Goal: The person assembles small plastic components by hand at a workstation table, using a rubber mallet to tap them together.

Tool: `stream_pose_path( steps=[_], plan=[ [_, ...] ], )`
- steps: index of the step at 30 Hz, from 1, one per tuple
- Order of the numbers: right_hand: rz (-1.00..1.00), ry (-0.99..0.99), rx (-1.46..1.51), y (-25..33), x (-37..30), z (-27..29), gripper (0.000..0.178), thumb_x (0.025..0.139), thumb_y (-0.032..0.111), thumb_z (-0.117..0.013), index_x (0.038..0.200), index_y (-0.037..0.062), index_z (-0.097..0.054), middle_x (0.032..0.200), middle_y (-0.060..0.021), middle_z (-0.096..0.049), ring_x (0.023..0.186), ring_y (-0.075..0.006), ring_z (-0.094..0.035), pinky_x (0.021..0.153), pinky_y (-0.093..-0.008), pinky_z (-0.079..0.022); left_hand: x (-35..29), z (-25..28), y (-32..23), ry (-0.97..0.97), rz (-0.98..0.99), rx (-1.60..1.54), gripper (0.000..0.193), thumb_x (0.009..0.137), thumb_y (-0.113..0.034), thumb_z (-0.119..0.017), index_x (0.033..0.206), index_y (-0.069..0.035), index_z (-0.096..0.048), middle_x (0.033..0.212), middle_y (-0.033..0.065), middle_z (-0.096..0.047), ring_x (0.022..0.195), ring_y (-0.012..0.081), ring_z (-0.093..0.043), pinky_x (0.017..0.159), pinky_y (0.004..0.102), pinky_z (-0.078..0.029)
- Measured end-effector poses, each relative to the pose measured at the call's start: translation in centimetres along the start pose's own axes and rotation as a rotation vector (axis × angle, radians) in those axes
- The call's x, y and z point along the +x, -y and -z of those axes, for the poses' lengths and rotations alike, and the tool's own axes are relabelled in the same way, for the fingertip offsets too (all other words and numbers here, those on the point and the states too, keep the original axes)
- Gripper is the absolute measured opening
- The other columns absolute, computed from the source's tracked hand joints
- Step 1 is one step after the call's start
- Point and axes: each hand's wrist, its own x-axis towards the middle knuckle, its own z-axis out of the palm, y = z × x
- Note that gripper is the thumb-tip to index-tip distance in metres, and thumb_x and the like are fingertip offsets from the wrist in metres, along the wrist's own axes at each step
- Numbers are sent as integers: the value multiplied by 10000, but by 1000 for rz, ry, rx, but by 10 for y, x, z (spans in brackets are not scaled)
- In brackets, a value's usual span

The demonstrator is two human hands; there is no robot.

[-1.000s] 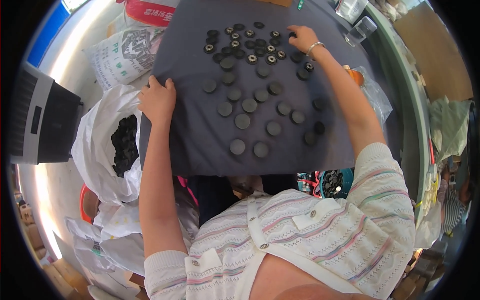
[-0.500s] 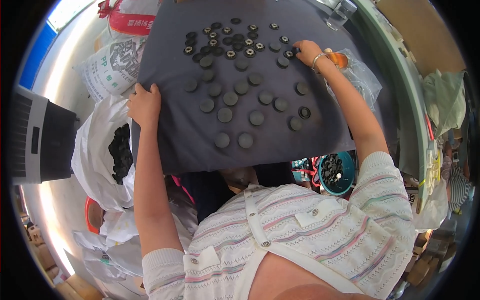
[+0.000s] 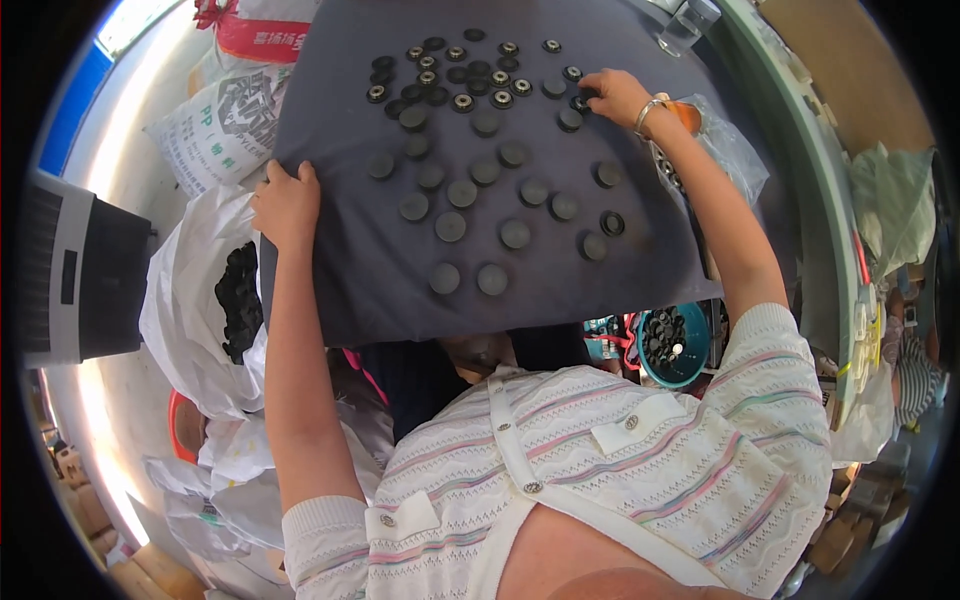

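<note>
My right hand [image 3: 618, 98] is at the far right of the grey cloth, its fingertips closed on a small black disc with a metal centre [image 3: 579, 103]. Partly wrapped round the table's left edge, my left hand [image 3: 285, 205] grips the grey cloth [image 3: 350, 250] there; some fingertips are hidden. Smooth black round caps [image 3: 450, 227] lie scattered over the middle and near part of the cloth. Farther back is a cluster of black discs, several with shiny metal centres [image 3: 463, 102] and others that look like plain dark rings [image 3: 437, 96]. One ringed disc [image 3: 612, 223] lies face up at the right.
A clear plastic bag [image 3: 735, 165] and a transparent cup [image 3: 688, 27] stand on the right side. Below the front edge is a teal basin [image 3: 680, 375] of small parts. White sacks [image 3: 190, 290], one holding black pieces, and a grey-black bin [image 3: 95, 280] are at the left.
My right hand has moved slightly left and its fingers now cover part of the metal-centred disc. My left hand stays at the table edge. The view has shifted a little.
</note>
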Motion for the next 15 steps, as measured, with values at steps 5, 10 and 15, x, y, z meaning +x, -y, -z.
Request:
stream_pose_path(
  steps=[5,10,15],
  plan=[
    [25,73,11,-9,4,-8,370,751,118,-627,1111,35,-653,978,-206,-644,937,-357,-618,838,-396,-492,0,1,-5,9,-11,0,598,852,-482,-526,1299,-85,-514,1201,213,-567,1145,391,-512,916,548,-404],
    [80,-7,-125,-12,13,-10,355,753,126,-638,1095,34,-666,968,-191,-673,927,-346,-639,849,-398,-507,0,7,-6,27,3,-10,587,854,-477,-526,1288,-82,-520,1198,219,-566,1143,394,-511,910,549,-403],
    [-32,40,-227,2,11,2,296,772,152,-619,1037,32,-673,944,-185,-671,932,-344,-633,846,-411,-505,-1,1,-2,-10,4,-15,560,853,-472,-527,1250,-75,-541,1182,223,-572,1136,396,-515,901,548,-404]
  ],
)
